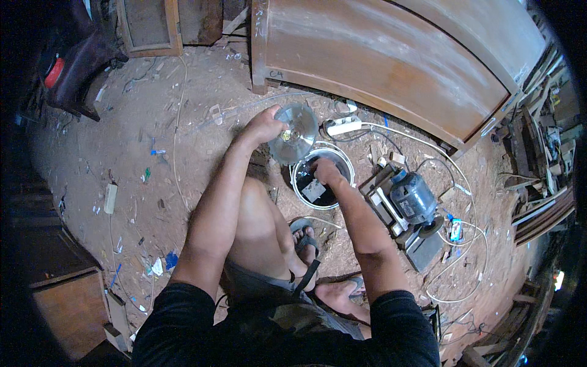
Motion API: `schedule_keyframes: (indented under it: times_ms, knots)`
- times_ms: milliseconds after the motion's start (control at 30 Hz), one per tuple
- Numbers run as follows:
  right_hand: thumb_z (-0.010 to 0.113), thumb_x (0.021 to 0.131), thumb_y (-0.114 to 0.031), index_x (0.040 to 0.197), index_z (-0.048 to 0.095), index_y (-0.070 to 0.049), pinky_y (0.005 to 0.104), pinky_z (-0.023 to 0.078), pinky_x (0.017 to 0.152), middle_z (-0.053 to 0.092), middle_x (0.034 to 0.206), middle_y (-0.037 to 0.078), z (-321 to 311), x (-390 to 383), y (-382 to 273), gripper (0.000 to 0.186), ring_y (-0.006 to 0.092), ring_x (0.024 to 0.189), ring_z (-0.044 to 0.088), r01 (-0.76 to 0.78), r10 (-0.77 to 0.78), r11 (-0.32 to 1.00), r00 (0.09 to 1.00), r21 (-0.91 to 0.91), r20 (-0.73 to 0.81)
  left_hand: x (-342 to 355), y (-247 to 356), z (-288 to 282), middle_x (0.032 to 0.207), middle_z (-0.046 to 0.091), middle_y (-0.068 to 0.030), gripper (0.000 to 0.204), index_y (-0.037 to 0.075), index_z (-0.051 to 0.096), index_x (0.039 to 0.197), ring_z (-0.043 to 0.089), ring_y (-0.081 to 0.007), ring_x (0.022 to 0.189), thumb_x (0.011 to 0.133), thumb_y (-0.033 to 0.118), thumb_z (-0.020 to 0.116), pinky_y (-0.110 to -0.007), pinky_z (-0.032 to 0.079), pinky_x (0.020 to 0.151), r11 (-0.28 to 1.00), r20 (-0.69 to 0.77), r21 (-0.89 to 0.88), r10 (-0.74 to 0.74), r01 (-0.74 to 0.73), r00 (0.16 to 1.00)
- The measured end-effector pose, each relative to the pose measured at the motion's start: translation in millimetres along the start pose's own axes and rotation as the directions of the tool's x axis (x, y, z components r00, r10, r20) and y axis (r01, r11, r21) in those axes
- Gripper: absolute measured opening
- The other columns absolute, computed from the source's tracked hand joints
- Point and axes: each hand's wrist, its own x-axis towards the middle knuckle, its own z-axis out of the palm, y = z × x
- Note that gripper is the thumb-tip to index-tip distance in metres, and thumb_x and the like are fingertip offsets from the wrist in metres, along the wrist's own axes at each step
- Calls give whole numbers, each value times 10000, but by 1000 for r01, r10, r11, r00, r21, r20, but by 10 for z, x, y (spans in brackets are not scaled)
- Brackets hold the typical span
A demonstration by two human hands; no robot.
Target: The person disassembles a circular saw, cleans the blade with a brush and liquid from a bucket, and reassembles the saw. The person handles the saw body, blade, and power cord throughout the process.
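Note:
My left hand holds a round toothed saw blade upright by its edge, above the dusty floor. Just below the blade stands a white bucket with a dark inside. My right hand reaches into that bucket, fingers down among the small things in it; what the fingers touch is hidden. My bent knees and sandalled feet sit directly below the bucket.
A grey bench grinder motor on a board lies right of the bucket, with white cables looping around it. A white power strip lies behind the blade. A large curved wooden panel fills the back. Wooden furniture stands at left.

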Motion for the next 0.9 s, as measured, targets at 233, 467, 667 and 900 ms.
schedule_keyframes:
  times_ms: [233, 467, 667, 900]
  knots:
    - [666, 811, -115, 946, 758, -47, 446, 543, 896, 706, 1016, 218, -543, -292, -397, 177, 374, 994, 681, -115, 115, 993, 993, 20, 5, 66, -130, 23, 1261, 640, -173, 652, 24, 476, 1416, 611, -254, 1134, 819, 153, 704, -378, 452, 988, 999, -40, 34, 39, -37, 998]
    - [631, 854, -234, 1016, 714, 32, 444, 539, 926, 669, 1105, 291, -537, -364, -545, 322, 368, 1049, 677, -153, 153, 988, 988, 31, -3, -103, -44, -63, 1284, 619, -170, 662, -6, 464, 1403, 579, -254, 1175, 813, 148, 721, -366, 423, 1021, 995, -28, -98, 3, -6, 1000]
    - [543, 963, -282, 844, 672, -32, 350, 538, 635, 702, 838, 148, -354, -437, -100, 306, 238, 752, 681, -339, 222, 620, 941, 708, 257, -157, 92, -30, 1358, 574, -176, 755, -19, 389, 1469, 535, -257, 1243, 810, 147, 718, -351, 374, 1075, 988, 63, -145, -45, 54, 997]
    - [395, 1037, -210, 824, 647, -14, 331, 477, 707, 649, 782, 115, -1821, -998, -905, 383, 181, 708, 585, 47, 30, 215, 998, 976, -54, -124, 43, -37, 1266, 624, -105, 624, 13, 480, 1405, 564, -214, 1162, 823, 108, 684, -348, 399, 1033, 961, 155, -267, -24, 65, 988]
